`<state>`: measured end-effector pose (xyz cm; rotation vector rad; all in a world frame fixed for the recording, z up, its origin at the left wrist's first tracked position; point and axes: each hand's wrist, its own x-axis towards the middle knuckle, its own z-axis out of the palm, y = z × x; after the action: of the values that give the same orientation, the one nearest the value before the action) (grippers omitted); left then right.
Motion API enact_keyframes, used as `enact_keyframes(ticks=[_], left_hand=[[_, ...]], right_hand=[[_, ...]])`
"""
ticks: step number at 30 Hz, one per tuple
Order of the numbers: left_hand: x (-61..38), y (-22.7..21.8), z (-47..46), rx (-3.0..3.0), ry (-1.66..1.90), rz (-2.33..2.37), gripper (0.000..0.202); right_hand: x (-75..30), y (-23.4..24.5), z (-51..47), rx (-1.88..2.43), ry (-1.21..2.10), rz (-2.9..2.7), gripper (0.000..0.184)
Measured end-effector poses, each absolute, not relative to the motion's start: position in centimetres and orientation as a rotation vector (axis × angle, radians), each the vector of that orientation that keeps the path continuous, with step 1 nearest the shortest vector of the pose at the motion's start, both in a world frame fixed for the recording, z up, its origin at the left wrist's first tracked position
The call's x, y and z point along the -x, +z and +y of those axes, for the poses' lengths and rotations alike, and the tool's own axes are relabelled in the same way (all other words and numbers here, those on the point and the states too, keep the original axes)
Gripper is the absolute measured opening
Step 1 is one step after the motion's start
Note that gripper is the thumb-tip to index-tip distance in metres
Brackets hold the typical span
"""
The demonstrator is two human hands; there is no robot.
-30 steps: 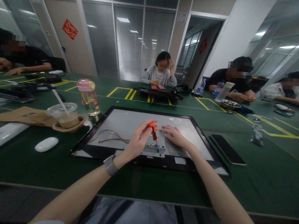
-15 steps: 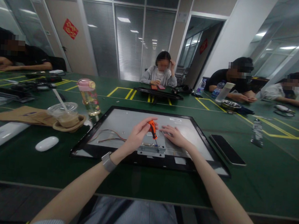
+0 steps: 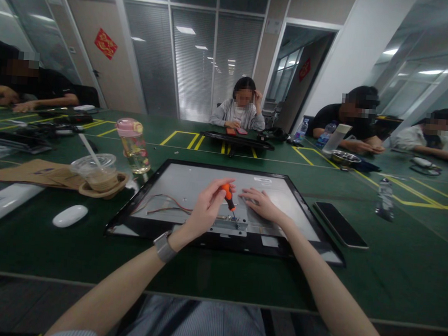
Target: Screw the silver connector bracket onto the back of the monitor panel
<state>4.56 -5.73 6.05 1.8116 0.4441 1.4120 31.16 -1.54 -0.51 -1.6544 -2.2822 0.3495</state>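
Observation:
In the head view, my left hand is closed round the handle of an orange and black screwdriver. The shaft slants down, its tip at a metal bracket on the near side of a flat display panel with a black frame. My right hand lies on the panel's grey back with its fingers spread, just right of the screwdriver, holding nothing. Thin wires run across the panel to the left of my left hand, which hides part of the bracket.
Right of the panel lies a phone. To the left are a white mouse, a plastic cup in a cardboard holder, a pink-lidded bottle and a long white case. Several people sit round the green table.
My left hand has turned slightly at the wrist and its fingers have shifted round the screwdriver handle. The right hand stays put. At far left, a person's hand has moved.

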Motion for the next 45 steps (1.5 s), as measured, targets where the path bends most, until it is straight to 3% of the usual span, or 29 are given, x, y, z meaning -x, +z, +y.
enact_keyframes(ticks=[7,14,22,28,35,41,45], left_hand=[[-4.60,5.88,-5.28,-1.859,1.477,0.502,0.022],[-4.48,5.99,-5.64,-1.798,1.389,0.482,0.032],[-4.68,5.65,-5.37,-1.893,1.494,0.504,0.021],[-4.56,5.66,-5.64,-1.830,1.382,0.449,0.034],[-4.60,5.71,-5.43,-1.942,1.537,0.509,0.019],[-4.49,5.79,-5.83,-1.854,1.413,0.435,0.031],[-4.44,5.53,-5.36,-1.901,1.468,0.476,0.023]], right_hand=[[-31.19,-0.76,-1.30,1.652,0.347,-2.275,0.043],[-31.16,-0.61,-1.46,1.645,0.361,-2.283,0.043],[-31.04,-0.72,-1.37,1.635,0.336,-2.278,0.043],[-30.92,-0.55,-1.59,1.645,0.334,-2.276,0.044],[-30.79,-0.54,-1.50,1.677,0.339,-2.278,0.044],[-31.04,-0.62,-1.55,1.658,0.344,-2.281,0.044],[-30.98,-0.59,-1.50,1.649,0.343,-2.274,0.044]])
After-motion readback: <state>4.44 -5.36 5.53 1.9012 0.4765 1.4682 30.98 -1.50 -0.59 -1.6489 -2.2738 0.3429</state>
